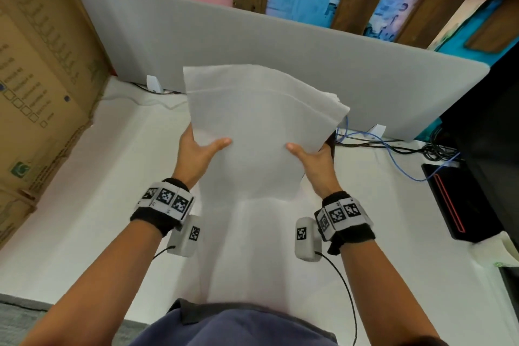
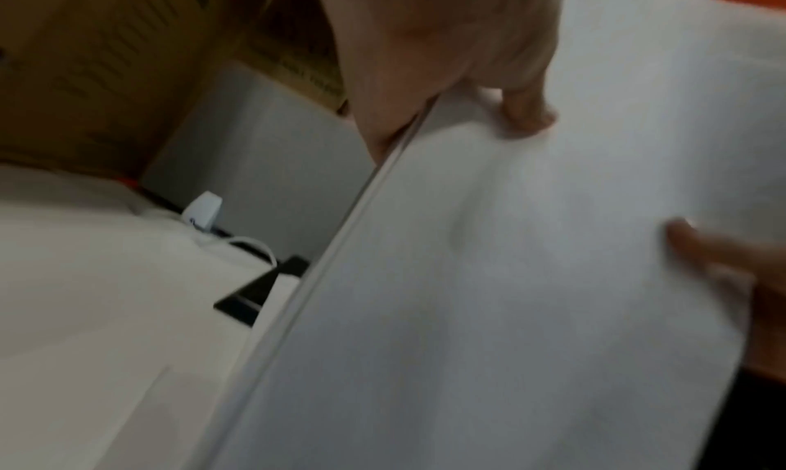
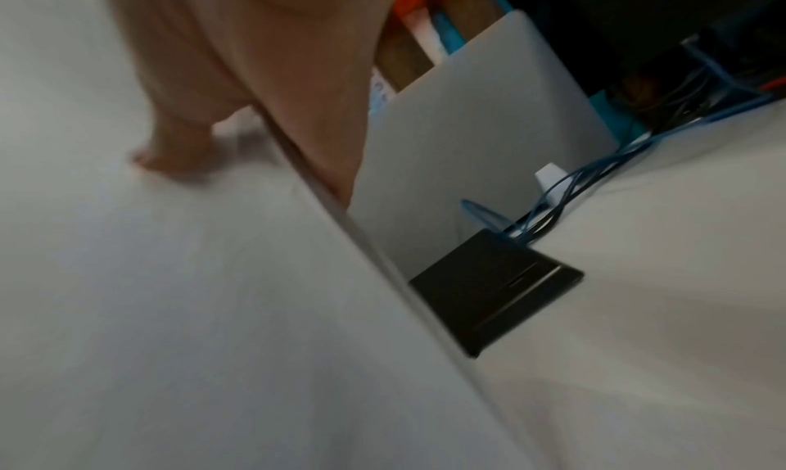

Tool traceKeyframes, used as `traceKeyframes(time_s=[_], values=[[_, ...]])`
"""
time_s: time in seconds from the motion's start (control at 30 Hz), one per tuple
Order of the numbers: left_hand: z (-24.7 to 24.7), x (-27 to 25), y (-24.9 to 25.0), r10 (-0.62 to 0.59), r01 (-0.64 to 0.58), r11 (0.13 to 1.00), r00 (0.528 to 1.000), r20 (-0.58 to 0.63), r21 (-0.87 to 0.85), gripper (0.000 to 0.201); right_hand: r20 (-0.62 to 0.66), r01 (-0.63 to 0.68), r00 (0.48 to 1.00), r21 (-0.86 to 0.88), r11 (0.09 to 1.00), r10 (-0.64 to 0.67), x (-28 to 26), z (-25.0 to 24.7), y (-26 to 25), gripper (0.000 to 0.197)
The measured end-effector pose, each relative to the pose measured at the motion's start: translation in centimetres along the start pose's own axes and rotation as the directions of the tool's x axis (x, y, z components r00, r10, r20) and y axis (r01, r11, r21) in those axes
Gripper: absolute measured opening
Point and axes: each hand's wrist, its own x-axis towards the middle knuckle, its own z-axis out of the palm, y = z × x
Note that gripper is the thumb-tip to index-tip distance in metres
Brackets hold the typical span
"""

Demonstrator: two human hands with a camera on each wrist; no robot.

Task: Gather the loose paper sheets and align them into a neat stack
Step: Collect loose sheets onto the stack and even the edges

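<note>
A bundle of white paper sheets is held up above the white desk, tilted toward me. Its top edges are uneven, one sheet standing higher at the back left. My left hand grips the bundle's left edge, thumb on the front face. My right hand grips the right edge the same way. In the left wrist view the left hand pinches the sheets at their edge. The right wrist view shows the right hand clamped on the paper. Fingers behind the sheets are hidden.
A grey partition runs along the desk's back. Cardboard boxes stand at the left. A black flat device and tangled blue and black cables lie at the right, beside a dark monitor. A small black box sits behind the sheets.
</note>
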Motion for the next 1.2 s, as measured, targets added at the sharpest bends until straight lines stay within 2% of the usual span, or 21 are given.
traceKeyframes(time_s=[0.07,0.17,0.3,0.4,0.47,0.53,0.63,0.73,0.8,0.9,1.03,1.13,1.2], values=[[0.6,-0.5,-0.4,0.002,-0.006,0.999,0.997,-0.081,-0.047,0.045,-0.091,0.018,0.996,0.063,0.998,-0.012,-0.1,1.1,0.3,0.022],[1.5,-1.4,0.2,0.067,-0.086,0.992,0.981,-0.181,-0.097,0.031,-0.197,0.07,0.979,0.088,0.994,-0.052,-0.7,2.3,0.5,0.03],[1.5,-2.4,-0.3,0.098,-0.115,0.99,0.979,-0.179,-0.085,0.034,-0.189,0.083,0.98,0.08,0.993,-0.067,-1.8,2.8,0.6,0.037],[1.4,-2.2,1.1,0.144,-0.17,0.979,0.967,-0.212,-0.113,0.034,-0.205,0.158,0.97,0.137,0.978,-0.128,-2.3,3.0,-1.5,0.03],[1.6,-2.1,3.1,0.205,-0.243,0.959,0.95,-0.236,-0.146,0.029,-0.261,0.235,0.949,0.217,0.948,-0.175,-2.5,3.3,-3.8,0.018],[1.9,-1.9,5.0,0.255,-0.308,0.935,0.928,-0.272,-0.174,0.033,-0.312,0.274,0.929,0.225,0.935,-0.197,-2.5,3.7,-5.7,0.006],[2.7,-1.5,7.0,0.293,-0.367,0.915,0.891,-0.347,-0.168,0.038,-0.367,0.264,0.915,0.231,0.936,-0.168,-2.3,4.2,-7.0,0.037],[3.0,-1.1,7.9,0.199,-0.31,0.92,0.896,-0.396,-0.239,0.031,-0.402,0.226,0.909,0.256,0.94,-0.109,-2.4,4.6,-7.7,0.045],[3.1,-1.0,8.0,0.169,-0.285,0.929,0.895,-0.413,-0.237,0.022,-0.402,0.223,0.91,0.274,0.935,-0.099,-2.2,4.5,-7.7,0.035],[3.1,-1.1,7.9,0.179,-0.294,0.931,0.883,-0.435,-0.215,0.01,-0.417,0.244,0.902,0.269,0.932,-0.116,-2.0,4.2,-7.3,0.013],[2.8,-1.2,7.9,0.166,-0.305,0.911,0.887,-0.432,-0.276,0.017,-0.42,0.256,0.898,0.252,0.933,-0.133,-2.1,4.0,-7.0,0.016],[2.8,-1.5,7.8,0.184,-0.313,0.916,0.884,-0.43,-0.252,0.008,-0.409,0.278,0.899,0.257,0.926,-0.156,-2.0,4.0,-6.5,0.003],[2.8,-1.7,7.4,0.204,-0.317,0.919,0.892,-0.402,-0.236,0.011,-0.373,0.29,0.909,0.243,0.926,-0.186,-2.1,4.0,-6.1,0.015]])
